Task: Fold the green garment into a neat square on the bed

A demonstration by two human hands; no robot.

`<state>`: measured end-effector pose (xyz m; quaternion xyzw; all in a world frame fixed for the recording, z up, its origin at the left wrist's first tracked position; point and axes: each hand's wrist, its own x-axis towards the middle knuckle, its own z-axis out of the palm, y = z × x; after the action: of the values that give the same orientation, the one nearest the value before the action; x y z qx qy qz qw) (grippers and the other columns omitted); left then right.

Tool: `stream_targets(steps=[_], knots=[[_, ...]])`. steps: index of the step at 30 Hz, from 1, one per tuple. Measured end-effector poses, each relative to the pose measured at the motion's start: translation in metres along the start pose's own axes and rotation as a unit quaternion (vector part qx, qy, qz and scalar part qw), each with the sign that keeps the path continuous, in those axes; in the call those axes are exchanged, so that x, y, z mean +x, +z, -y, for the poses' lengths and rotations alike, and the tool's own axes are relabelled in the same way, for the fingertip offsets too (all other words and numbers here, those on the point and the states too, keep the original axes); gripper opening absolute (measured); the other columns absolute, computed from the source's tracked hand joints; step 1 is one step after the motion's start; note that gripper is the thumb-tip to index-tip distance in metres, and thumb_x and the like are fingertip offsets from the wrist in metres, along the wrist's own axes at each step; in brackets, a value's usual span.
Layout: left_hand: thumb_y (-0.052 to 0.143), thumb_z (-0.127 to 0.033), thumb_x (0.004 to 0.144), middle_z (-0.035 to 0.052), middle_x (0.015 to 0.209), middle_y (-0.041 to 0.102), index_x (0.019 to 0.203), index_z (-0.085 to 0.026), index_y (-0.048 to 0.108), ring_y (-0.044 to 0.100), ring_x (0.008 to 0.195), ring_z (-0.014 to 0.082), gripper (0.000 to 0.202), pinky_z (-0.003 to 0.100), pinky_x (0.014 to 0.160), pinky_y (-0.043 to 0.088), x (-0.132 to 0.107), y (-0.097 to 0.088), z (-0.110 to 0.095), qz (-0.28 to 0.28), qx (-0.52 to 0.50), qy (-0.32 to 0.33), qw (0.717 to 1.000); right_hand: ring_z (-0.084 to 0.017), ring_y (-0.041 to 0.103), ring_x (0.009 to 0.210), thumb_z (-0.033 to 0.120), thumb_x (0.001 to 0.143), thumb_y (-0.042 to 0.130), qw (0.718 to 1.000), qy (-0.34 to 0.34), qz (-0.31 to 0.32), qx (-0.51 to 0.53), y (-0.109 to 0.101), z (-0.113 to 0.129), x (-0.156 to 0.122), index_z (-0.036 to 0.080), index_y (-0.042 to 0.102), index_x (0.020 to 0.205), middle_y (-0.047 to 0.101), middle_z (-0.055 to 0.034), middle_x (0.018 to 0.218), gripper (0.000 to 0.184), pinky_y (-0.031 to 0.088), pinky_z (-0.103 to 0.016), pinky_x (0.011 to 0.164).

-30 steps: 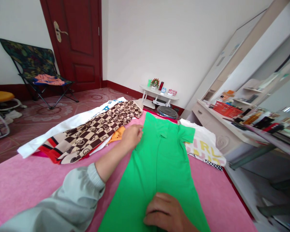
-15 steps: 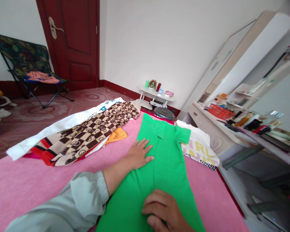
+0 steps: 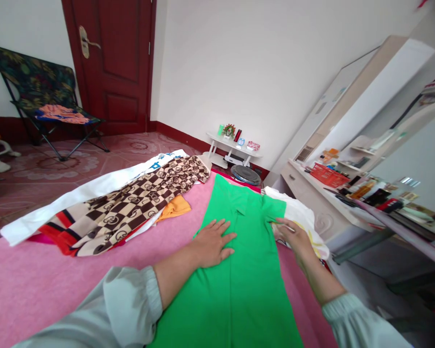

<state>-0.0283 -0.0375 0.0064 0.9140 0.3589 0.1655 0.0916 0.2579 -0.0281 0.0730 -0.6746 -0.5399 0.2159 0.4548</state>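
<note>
On the green cotton polo shirt [image 3: 246, 280], the left hand [image 3: 212, 243] is pressing open-palmed; the right hand [image 3: 293, 237], grip unclear, is touching its sleeve [image 3: 275, 209] beside a white printed shirt [image 3: 306, 215].

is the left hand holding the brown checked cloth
No, the left hand lies flat and open on the green shirt, apart from the brown checked cloth.

Clothes pile [image 3: 123, 208] left of green shirt [image 3: 239, 270]; pink blanket [image 3: 39, 280] bare nearer
</note>
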Motion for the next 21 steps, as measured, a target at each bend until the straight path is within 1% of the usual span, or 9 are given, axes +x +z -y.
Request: stream_targets(steps=[1,3,6,10,13,16,18,21], knots=[[0.028,-0.056,0.094,0.0103,0.154,0.022,0.142,-0.027,0.039,0.018,0.142,0.0291,0.057,0.049,0.113,0.016,0.000,0.000,0.001,-0.002,-0.003,0.000,1.000,-0.025,0.064,0.090,0.038,0.065,0.069,0.999,0.044,-0.018,0.009,-0.003,-0.001,0.018,0.019,0.071,0.093,0.069,-0.0098,0.100,0.034,0.053,-0.033,0.067],[0.028,-0.056,0.094,0.0103,0.154,0.023,0.142,-0.027,0.039,0.018,0.142,0.0290,0.057,0.049,0.113,0.016,0.000,0.001,0.002,-0.006,-0.007,-0.001,1.000,-0.022,0.064,0.087,0.032,0.066,0.067,0.993,0.112,-0.031,0.020,-0.003,-0.002,0.044,0.018,0.070,0.093,0.069,-0.0084,0.099,0.031,0.051,-0.027,0.062],[0.029,-0.057,0.094,0.0106,0.154,0.024,0.142,-0.027,0.039,0.019,0.142,0.0291,0.057,0.050,0.113,0.017,0.000,0.002,0.003,-0.009,-0.011,-0.003,1.000,-0.020,0.064,0.083,0.028,0.065,0.066,0.987,0.157,-0.028,0.022,0.008,-0.004,0.064,0.018,0.070,0.083,0.070,-0.0081,0.100,0.021,0.048,-0.024,0.056],[0.030,-0.056,0.094,0.0109,0.154,0.024,0.141,-0.027,0.040,0.019,0.142,0.0293,0.057,0.050,0.113,0.016,0.000,0.002,0.003,-0.009,-0.013,-0.004,1.000,-0.021,0.064,0.078,0.027,0.059,0.069,0.986,0.165,-0.035,0.006,0.020,-0.011,0.072,0.018,0.069,0.074,0.072,-0.0085,0.093,0.017,0.046,-0.023,0.050],[0.030,-0.055,0.094,0.0109,0.154,0.024,0.141,-0.027,0.040,0.019,0.141,0.0295,0.056,0.049,0.114,0.016,0.000,0.002,0.002,-0.009,-0.018,-0.005,1.000,-0.022,0.064,0.081,0.026,0.056,0.071,0.985,0.165,-0.041,-0.008,0.020,-0.016,0.075,0.017,0.070,0.074,0.072,-0.0086,0.093,0.020,0.045,-0.023,0.050],[0.030,-0.055,0.094,0.0105,0.154,0.024,0.141,-0.027,0.040,0.019,0.142,0.0293,0.056,0.049,0.114,0.016,0.000,0.003,0.002,-0.013,-0.022,-0.006,1.000,-0.021,0.063,0.081,0.026,0.056,0.071,0.985,0.166,-0.043,-0.004,0.017,-0.016,0.077,0.018,0.070,0.075,0.071,-0.0070,0.095,0.021,0.046,-0.023,0.051],[0.030,-0.055,0.094,0.0106,0.153,0.025,0.141,-0.027,0.041,0.019,0.141,0.0293,0.056,0.050,0.113,0.016,0.000,0.002,0.002,-0.013,-0.025,-0.007,1.000,-0.020,0.063,0.076,0.024,0.056,0.070,0.985,0.167,-0.044,0.008,0.017,-0.014,0.077,0.018,0.069,0.073,0.071,-0.0059,0.088,0.019,0.046,-0.023,0.051],[0.031,-0.055,0.093,0.0111,0.153,0.025,0.140,-0.026,0.041,0.019,0.141,0.0295,0.056,0.050,0.113,0.016,0.000,0.000,0.002,-0.010,-0.029,-0.008,1.000,-0.018,0.061,0.066,0.019,0.057,0.068,0.984,0.165,-0.057,0.033,0.020,-0.007,0.075,0.019,0.063,0.065,0.067,-0.0038,0.070,0.010,0.046,-0.024,0.050]])
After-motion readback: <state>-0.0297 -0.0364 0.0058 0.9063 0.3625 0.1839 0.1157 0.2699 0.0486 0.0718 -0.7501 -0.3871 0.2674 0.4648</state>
